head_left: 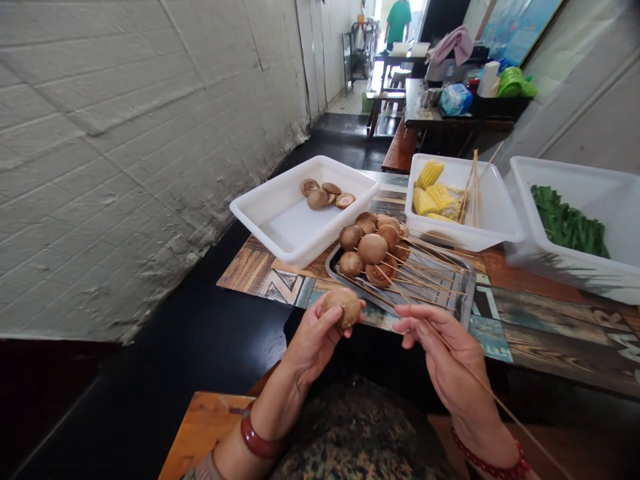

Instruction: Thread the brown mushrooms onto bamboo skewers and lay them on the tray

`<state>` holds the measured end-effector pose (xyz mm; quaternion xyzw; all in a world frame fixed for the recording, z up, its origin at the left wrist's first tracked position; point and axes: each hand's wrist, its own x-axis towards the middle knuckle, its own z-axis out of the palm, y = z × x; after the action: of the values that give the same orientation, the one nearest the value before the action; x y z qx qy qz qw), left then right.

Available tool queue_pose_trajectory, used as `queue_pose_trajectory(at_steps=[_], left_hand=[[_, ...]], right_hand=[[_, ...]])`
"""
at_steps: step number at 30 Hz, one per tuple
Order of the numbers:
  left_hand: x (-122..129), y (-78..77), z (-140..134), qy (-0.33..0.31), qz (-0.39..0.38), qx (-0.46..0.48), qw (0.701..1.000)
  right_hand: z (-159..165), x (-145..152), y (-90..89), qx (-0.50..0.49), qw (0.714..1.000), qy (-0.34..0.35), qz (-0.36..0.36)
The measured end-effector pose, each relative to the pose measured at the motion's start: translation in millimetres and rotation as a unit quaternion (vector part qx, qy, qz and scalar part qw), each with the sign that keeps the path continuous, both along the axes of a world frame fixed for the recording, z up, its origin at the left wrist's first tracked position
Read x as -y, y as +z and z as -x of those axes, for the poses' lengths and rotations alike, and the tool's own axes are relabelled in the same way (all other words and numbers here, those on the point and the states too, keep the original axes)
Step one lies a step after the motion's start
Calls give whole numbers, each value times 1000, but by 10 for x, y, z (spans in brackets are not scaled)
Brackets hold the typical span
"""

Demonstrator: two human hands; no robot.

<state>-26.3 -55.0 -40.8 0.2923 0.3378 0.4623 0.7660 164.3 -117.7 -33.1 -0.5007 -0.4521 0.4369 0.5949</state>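
Note:
A brown mushroom sits in my left hand, gripped between thumb and fingers, cap facing up. My right hand pinches a long thin wooden skewer; its tip points up and left, and its tail runs past my wrist. The two hands are apart, just in front of the table edge. Beyond them, a metal tray carries skewered mushrooms piled on its left side, with their sticks pointing right. Several loose mushrooms lie in a white plastic tub at the back left.
A second white tub holds corn pieces and upright skewers. Farther right, another tub contains green leaves. A textured wall borders the left. In the background stand a cluttered table and a person in green.

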Motion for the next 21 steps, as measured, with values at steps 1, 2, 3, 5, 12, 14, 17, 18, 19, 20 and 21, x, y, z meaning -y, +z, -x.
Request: queue_pose_trajectory(at_steps=[1,2,3,5,12,14,17,18,19,20,21], left_hand=[[-4,-12,4,2,-1,-1,1000],[-8,-27,8,5,-3,0,1000],[-12,-42,14,6,-5,0,1000],[-21,-71,29,8,-5,0,1000],[-41,-96,38,11,1,2,1000],[-46,-86,25,10,4,3,1000],[-51,-75,10,10,10,9,1000],[-52,-71,8,10,13,12,1000],[-52,-68,7,9,15,16,1000],[-52,-63,6,10,18,21,1000],[-51,-57,6,10,20,26,999]], right_hand=[[-32,-15,-10,39,999,20,2],[-69,-29,-18,76,996,41,1],[-109,-42,-25,108,992,61,-2],[-191,-58,-37,149,984,93,-8],[-360,-4,-114,142,989,-43,15],[-341,2,-120,129,989,-68,16],[-294,-39,-68,52,994,-93,13],[-286,-66,-36,13,994,-111,9],[-285,-94,-2,-24,991,-128,4],[-293,-122,32,-60,988,-141,-2],[-306,-143,61,-86,986,-146,-8]])
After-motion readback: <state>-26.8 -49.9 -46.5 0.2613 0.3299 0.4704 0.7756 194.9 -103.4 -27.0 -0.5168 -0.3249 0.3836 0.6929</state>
